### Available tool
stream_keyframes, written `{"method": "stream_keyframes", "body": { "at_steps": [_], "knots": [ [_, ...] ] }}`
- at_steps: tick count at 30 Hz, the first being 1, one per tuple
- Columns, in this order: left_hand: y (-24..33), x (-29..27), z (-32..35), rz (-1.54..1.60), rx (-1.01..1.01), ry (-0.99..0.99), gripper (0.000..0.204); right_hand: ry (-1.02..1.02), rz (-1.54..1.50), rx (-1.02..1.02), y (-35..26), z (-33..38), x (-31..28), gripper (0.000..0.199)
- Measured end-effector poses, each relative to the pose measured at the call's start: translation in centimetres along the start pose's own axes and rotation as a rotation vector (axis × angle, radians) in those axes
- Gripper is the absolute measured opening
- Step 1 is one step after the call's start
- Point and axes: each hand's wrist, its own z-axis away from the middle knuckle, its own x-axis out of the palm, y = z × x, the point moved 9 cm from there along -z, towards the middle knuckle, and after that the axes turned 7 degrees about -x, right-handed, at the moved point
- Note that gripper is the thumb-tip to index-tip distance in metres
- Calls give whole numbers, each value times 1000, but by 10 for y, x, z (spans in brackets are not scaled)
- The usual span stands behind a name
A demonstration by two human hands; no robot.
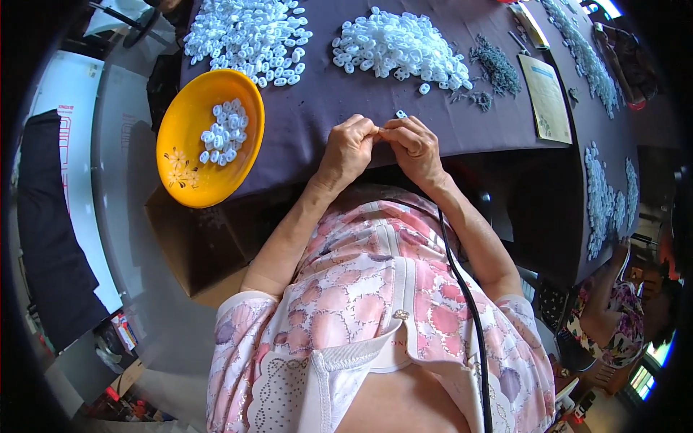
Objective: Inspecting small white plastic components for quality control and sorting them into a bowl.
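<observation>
My left hand point(348, 149) and my right hand point(416, 146) meet at the near edge of the table, fingertips pinched against each other. Both are closed; whatever lies between the fingers is too small and covered to make out. One white oval piece with two holes point(401, 114) shows just beyond my right fingers; I cannot tell whether it is touched or lies on the cloth. Farther back is a heap of similar white two-holed pieces point(401, 45), with a smaller heap of thin grey-green parts point(498, 66) to its right.
A yellow bowl point(175, 130) at the table's left edge holds several white pieces. Behind it spreads another white heap point(245, 36). A flat beige packet point(546, 101) lies right on the dark cloth point(303, 119). A cardboard box point(170, 245) stands below the bowl. Another person point(613, 310) sits at right.
</observation>
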Motion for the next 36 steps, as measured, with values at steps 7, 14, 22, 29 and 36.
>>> {"method": "stream_keyframes", "body": {
  "at_steps": [7,14,22,29,36],
  "knots": [
    [3,0,-2,-9,14,-23,6,-31,-6,-11,0,-1,2,21],
    [-2,1,-4,-29,-4,28,3,20,9,78,7,1,2,17],
    [-30,11,1,346,-579,-279,13,-30,-239,435,33,7,8,10],
    [-34,10,3,398,-521,-199,13,-40,-330,673,49,19,14,12],
    [-29,11,1,258,-450,-195,18,-5,-318,527,46,16,11,9]
  ]
}}
